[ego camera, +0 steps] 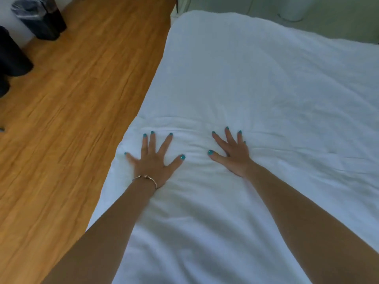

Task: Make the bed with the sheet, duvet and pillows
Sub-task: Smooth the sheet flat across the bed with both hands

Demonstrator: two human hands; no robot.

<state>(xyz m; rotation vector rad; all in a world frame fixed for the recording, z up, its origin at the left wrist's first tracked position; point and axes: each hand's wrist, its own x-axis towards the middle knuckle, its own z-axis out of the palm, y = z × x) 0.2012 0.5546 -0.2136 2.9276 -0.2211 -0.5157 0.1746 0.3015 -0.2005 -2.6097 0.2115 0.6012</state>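
Note:
A white duvet covers the bed and fills the right half of the view, with soft creases running across it near my hands. My left hand lies flat on the cloth close to the bed's left edge, fingers spread wide, a thin bracelet on the wrist. My right hand presses flat on the duvet a little to the right, fingers spread as well. Neither hand holds anything. No pillows are in sight.
A wooden floor runs along the bed's left side. Two dark bins with liners stand at the top left by the wall, and another dark object sits at the left edge. A pale headboard or wall lies beyond the bed.

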